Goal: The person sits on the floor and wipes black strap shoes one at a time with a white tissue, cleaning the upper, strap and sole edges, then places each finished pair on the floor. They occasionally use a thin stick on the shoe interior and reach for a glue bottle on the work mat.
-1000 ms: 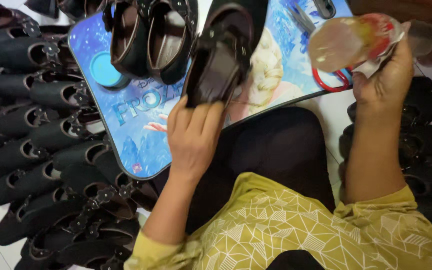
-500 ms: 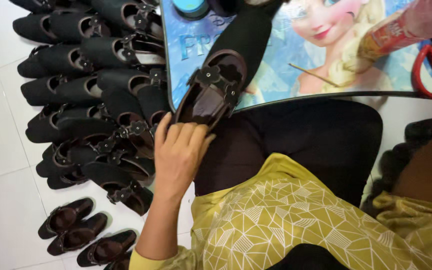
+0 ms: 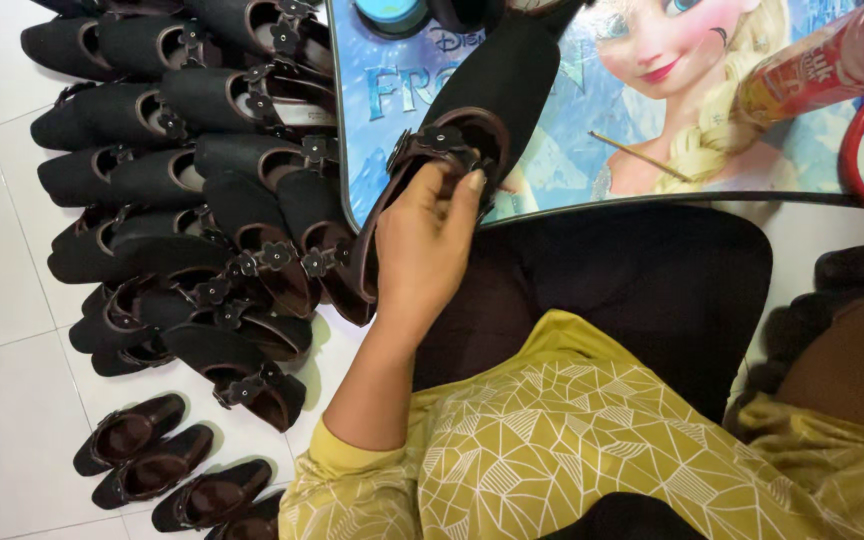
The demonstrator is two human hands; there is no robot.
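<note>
One black shoe [image 3: 492,100], toe up-right.

Printed board [image 3: 712,150]: rectangular, blue cartoon artwork, dark rim.
Glue package [image 3: 832,60]: cylindrical, red-and-yellow label, at board's right edge.

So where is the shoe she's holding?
In the head view, the black shoe is near the top middle, gripped by the left hand, lying over the near left edge of the blue cartoon board, beside the pile of black shoes.
</note>
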